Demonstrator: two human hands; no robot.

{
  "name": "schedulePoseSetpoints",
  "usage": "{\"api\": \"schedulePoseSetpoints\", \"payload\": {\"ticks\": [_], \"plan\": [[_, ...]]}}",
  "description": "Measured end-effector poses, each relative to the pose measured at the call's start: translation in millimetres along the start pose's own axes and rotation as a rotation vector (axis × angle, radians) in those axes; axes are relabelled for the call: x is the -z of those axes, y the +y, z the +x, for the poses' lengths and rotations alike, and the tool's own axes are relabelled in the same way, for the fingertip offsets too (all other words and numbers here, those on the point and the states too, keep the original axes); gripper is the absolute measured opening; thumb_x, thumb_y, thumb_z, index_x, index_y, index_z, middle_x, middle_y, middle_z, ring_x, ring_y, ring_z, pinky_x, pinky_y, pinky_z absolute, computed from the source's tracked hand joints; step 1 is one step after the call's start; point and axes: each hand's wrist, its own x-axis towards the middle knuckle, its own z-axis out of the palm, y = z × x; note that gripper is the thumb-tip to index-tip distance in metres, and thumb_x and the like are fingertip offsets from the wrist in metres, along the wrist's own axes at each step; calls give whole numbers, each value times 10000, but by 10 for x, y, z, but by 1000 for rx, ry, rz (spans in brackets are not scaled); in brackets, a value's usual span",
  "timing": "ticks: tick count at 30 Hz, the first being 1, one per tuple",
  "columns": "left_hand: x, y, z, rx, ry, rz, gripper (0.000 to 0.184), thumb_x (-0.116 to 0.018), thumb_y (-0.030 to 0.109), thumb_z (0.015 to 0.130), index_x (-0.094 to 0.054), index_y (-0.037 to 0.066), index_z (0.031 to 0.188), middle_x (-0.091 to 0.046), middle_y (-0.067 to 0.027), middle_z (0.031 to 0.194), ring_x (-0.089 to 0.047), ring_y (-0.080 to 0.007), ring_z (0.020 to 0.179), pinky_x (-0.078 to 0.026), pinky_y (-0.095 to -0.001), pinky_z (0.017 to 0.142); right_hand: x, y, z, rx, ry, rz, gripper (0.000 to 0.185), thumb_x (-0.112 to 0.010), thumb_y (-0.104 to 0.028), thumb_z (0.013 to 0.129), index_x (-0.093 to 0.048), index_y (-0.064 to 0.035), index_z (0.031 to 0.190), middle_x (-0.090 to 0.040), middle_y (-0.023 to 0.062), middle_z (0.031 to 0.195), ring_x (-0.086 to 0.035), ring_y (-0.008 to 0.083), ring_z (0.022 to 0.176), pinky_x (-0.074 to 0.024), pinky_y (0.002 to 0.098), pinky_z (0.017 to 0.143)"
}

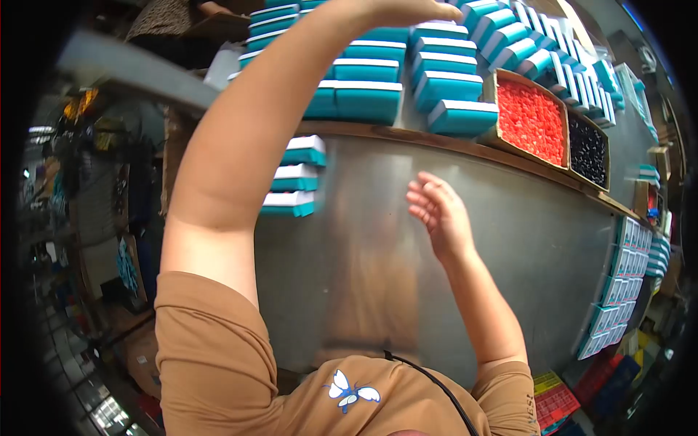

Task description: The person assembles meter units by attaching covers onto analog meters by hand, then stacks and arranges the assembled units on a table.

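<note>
Left hand (418,10) (grip: cannot tell) reaches over teal-and-white boxes (367,104), which a dipping forearm (265,109) could knock askew; right hand (445,218) empty, loosely uncurled.

Boxes (367,102) and two bins (568,138) are lined behind a ledge (349,128); more boxes (295,178) are placed before it, left and right, on a table (538,247).

In the upper left of the frame, a person (161,19) in a patterned garment is partly in view above a grey bar (138,67) slanting down rightward. Further left is something orange (80,104), perhaps cloth. A red-and-yellow printed item (555,396) lies lower right.
</note>
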Motion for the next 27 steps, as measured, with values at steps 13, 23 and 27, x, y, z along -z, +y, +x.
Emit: {"api": "schedulePoseSetpoints", "payload": {"ticks": [13,23,27], "plan": [[1254,-357,-3231,417,-378,413,783,-715,154,658,-433,64,1383,-482,-165,1379,-422,-334,1306,-364,-403,1096,-779,1174,-1074,-424,-370,-381,355,-573,-293,955,-558,-53,1216,-640,32,1048,-609,86,896,-483,254,804],[942,-1119,-3176,723,-390,283,535,-663,498,767,-689,113,1137,-674,-152,1135,-635,-298,1071,-481,-384,925,-2506,1881,-345,-402,-296,10,879,-683,-541,841,-326,8,1426,-407,141,1414,-442,258,1254,-377,394,1032],[993,-935,-3477,699,-317,387,493,-632,527,766,-736,76,937,-699,-179,945,-667,-350,905,-513,-432,833,-2749,1846,-203,-377,-246,48,840,-680,-520,850,-330,-32,1438,-350,144,1479,-373,316,1339,-307,434,1104]]}}
